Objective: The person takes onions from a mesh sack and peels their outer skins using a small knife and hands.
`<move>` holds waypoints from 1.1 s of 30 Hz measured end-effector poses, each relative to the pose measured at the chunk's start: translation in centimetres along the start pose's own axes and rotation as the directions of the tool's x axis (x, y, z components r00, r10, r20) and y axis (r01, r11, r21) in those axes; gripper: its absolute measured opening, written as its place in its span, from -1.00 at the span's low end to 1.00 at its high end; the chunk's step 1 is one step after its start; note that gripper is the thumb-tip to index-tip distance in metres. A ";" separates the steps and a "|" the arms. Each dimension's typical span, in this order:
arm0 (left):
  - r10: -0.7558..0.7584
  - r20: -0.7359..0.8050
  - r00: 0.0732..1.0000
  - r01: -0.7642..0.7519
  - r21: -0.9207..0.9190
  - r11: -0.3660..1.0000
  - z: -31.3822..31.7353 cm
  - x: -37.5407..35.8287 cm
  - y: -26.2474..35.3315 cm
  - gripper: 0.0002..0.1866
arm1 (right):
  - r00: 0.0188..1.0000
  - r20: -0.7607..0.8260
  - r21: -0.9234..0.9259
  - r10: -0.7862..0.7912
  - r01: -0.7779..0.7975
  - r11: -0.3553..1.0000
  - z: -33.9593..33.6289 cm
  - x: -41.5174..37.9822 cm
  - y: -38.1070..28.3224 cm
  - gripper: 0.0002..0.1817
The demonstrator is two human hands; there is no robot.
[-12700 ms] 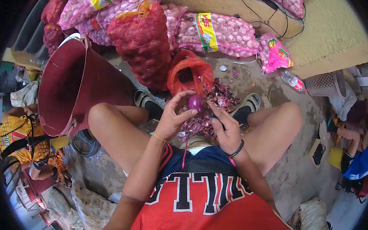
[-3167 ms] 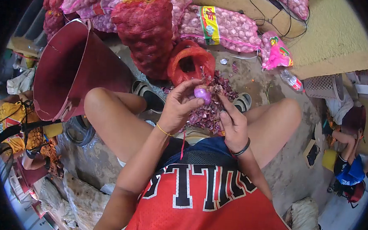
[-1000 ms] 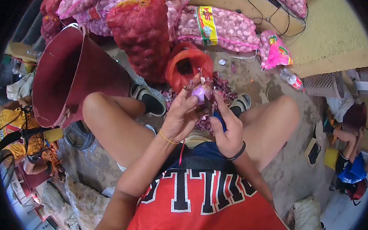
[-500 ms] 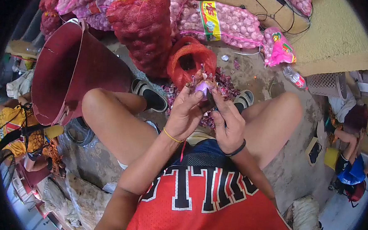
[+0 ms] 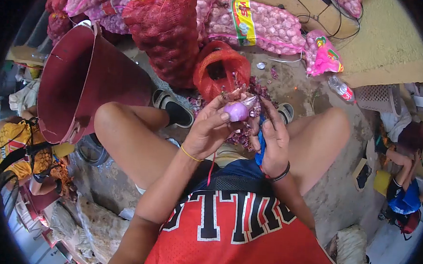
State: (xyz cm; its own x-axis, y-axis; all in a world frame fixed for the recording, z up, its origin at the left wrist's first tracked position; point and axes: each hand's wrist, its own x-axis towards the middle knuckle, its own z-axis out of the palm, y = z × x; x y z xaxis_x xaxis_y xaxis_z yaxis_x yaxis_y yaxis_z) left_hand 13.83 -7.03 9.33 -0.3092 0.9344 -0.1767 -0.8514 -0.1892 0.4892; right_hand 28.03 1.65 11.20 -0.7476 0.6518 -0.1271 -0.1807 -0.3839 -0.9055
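Observation:
A smooth purple onion (image 5: 237, 112) is held between the thumb and fingers of my left hand (image 5: 211, 127). Close by on the right, my right hand (image 5: 274, 142) is closed round a small knife with a blue handle (image 5: 260, 143), its blade pointing up beside the onion. Loose skin clings near my left fingertips. Beneath both hands, reddish onion skins (image 5: 242, 136) lie scattered on the ground. Just beyond my hands stands an open red mesh bag (image 5: 220, 70), its inside dark.
A large maroon tub (image 5: 111, 74) tilts at the left. Full mesh sacks (image 5: 164, 34) line the far side, beside a plastic bottle (image 5: 340, 87) and a perforated basket (image 5: 378, 98). Other people (image 5: 22, 146) sit at both edges. My bent knees flank the skins.
My right hand has turned and moved slightly right, away from the onion, and the blue handle has come into view. More of the onion's smooth purple side now shows.

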 end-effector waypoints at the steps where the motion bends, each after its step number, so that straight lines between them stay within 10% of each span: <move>1: -0.017 -0.003 1.000 0.017 0.004 1.000 0.1 0.0 0.2 -0.35 | 1.000 -0.024 0.011 0.002 -0.002 1.000 -0.1 0.0 -0.1 -0.51; 14: 0.046 -0.103 0.994 -0.019 0.245 0.969 -0.6 -0.1 0.2 -0.54 | 0.990 -0.133 0.029 -0.052 0.056 0.998 -1.4 0.1 -0.7 -0.44; 27: 0.002 -0.133 0.991 0.031 0.249 0.968 -1.1 -0.5 0.5 -0.57 | 0.959 0.246 -0.703 -0.143 0.278 0.654 -1.7 -0.3 -0.4 -0.52; 33: 0.064 -0.089 0.994 -0.031 0.333 0.942 0.3 -0.5 1.3 -0.48 | 0.997 -0.015 -0.388 -0.079 0.067 0.919 -2.3 -0.6 1.0 -0.53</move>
State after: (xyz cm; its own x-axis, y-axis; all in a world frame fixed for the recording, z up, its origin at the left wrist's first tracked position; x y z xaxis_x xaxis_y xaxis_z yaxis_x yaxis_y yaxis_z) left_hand 13.05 -7.68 10.28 -0.3994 0.8899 -0.2203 -0.6516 -0.1065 0.7510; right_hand 29.77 2.42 9.45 -0.7215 0.6897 -0.0617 0.0319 -0.0558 -0.9979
